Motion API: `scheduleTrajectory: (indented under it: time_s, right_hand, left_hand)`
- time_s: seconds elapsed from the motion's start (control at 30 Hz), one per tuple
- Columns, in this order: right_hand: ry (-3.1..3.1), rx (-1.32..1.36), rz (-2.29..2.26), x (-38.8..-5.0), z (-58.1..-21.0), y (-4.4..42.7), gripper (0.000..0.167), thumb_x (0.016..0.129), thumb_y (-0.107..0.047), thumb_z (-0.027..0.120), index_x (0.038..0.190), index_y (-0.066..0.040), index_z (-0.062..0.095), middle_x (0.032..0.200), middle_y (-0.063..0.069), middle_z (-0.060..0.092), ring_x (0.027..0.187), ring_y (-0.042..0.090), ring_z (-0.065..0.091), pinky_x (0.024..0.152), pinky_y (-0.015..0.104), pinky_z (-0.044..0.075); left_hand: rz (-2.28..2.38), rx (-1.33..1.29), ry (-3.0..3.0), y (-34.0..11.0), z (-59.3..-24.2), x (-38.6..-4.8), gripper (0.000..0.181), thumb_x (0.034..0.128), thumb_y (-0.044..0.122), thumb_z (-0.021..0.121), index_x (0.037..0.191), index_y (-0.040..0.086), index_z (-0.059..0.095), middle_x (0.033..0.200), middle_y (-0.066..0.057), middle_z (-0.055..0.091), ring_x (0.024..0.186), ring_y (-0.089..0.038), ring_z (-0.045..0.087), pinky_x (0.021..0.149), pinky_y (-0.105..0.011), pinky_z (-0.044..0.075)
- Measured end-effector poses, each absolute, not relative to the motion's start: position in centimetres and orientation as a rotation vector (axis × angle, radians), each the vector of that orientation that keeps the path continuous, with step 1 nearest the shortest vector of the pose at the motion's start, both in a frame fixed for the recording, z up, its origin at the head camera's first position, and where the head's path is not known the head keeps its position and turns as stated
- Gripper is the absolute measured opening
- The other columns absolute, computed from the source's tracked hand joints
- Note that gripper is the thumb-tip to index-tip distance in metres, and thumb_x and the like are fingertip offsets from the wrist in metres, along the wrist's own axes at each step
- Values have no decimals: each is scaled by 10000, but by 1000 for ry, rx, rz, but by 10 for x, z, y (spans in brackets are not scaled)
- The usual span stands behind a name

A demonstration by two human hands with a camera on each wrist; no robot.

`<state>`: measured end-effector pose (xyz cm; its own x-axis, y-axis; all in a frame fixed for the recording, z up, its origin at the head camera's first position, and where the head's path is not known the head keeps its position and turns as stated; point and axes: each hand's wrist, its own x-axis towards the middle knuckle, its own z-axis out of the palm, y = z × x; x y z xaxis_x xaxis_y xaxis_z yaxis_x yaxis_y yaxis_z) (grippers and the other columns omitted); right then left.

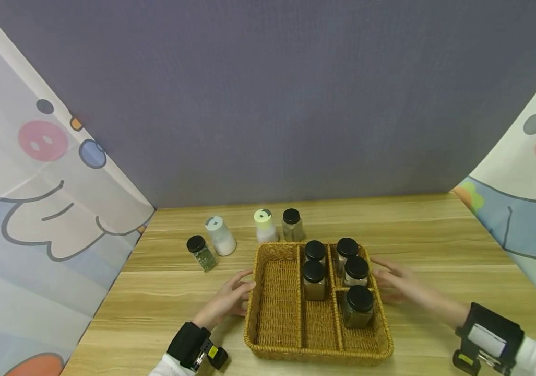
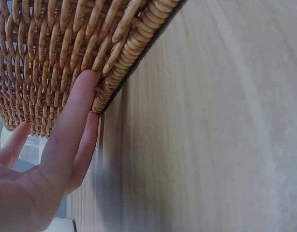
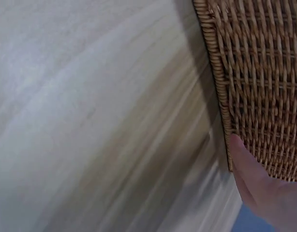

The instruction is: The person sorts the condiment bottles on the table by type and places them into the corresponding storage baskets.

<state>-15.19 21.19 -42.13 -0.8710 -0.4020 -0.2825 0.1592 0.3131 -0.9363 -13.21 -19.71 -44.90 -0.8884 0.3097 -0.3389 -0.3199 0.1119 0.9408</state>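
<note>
A woven wicker basket with several compartments sits on the wooden table, its left compartment bare. In the middle compartment stand two black-lidded jars, the nearer one in front of the other. More black-lidded jars fill the right side: two in the back section and one jar in the front section. My left hand touches the basket's left wall, and its fingertips meet the weave low down in the left wrist view. On the opposite wall, my right hand rests its fairly straight fingers against the wicker.
Behind the basket stand a black-lidded jar and a white-topped shaker. Left of those are another white shaker and a tilted-looking green-labelled jar. A grey wall closes off the table's back.
</note>
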Motion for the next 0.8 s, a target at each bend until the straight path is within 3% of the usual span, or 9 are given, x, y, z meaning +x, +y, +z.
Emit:
scheduleTrajectory:
  time_s: [0.5, 0.8]
  right_hand:
    - [1939, -171, -1706, -147, -430, 207, 687, 934, -263, 427, 1393, 42, 17, 1354, 393, 7, 1197, 547, 172, 833, 497, 451]
    - [1933, -170, -1701, -146, -427, 206, 689, 938, -273, 419, 1393, 40, 7, 1349, 398, 2, 1183, 555, 197, 832, 481, 457]
  left_hand:
    - [1811, -8, 1950, -197, -443, -131, 643, 903, 316, 492, 1402, 71, 169, 1293, -292, 348, 981, -318, 558, 680, -430, 518]
    - [1819, -17, 1960, -197, -444, -131, 653, 886, 321, 520, 1393, 61, 201, 1252, -268, 406, 941, -296, 581, 653, -410, 524]
